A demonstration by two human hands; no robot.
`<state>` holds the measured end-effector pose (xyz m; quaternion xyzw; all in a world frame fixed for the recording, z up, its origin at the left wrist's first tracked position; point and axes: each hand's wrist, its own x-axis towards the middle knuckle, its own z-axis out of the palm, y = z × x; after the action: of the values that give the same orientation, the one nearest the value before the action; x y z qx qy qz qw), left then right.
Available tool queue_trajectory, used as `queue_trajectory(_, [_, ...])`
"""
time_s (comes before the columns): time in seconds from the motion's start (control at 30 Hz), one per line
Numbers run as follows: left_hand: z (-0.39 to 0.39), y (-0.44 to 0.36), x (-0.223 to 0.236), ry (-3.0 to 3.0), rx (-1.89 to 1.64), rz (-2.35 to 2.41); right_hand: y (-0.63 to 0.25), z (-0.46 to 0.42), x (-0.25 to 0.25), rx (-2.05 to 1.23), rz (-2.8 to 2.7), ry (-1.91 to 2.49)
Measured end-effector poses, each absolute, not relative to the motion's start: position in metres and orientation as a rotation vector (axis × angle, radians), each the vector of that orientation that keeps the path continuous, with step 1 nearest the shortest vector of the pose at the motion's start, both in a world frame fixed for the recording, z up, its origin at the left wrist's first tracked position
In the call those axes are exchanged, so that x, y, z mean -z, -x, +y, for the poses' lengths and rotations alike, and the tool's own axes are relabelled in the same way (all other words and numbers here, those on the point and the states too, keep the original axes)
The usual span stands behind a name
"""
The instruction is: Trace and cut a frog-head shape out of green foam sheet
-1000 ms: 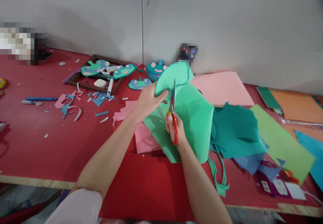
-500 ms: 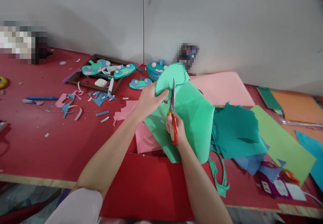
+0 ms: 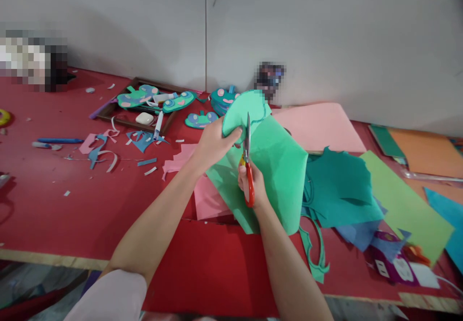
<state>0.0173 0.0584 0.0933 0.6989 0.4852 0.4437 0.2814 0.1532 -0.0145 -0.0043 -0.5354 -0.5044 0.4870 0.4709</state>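
Note:
My left hand (image 3: 214,143) pinches the rounded upper part of a light green foam sheet (image 3: 275,167), holding it up off the red table (image 3: 72,205). My right hand (image 3: 251,182) grips red-handled scissors (image 3: 248,167), fingers through the loops. The blades point up and away, lying along the drawn curve in the sheet just right of my left fingers. The sheet's lower part curls down over a pink sheet (image 3: 208,198).
A dark teal sheet (image 3: 338,186), lime sheet (image 3: 405,205), pink sheet (image 3: 318,126) and orange sheet (image 3: 427,150) lie to the right. Finished green-and-blue cut-outs (image 3: 177,101), a wooden frame (image 3: 108,111), a marker (image 3: 157,124) and scraps lie at the left back.
The green sheet's rounded top has turned slightly under the scissors. Both hands have stayed nearly in place.

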Motion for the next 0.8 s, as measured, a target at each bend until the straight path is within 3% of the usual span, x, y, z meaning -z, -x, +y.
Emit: queue_trajectory(0.8, [0.0593,-0.0166,-0.0925,-1.833,-1.187,1.295,-0.1525,-0.0146,0.0004,-1.179,-1.235,1.325])
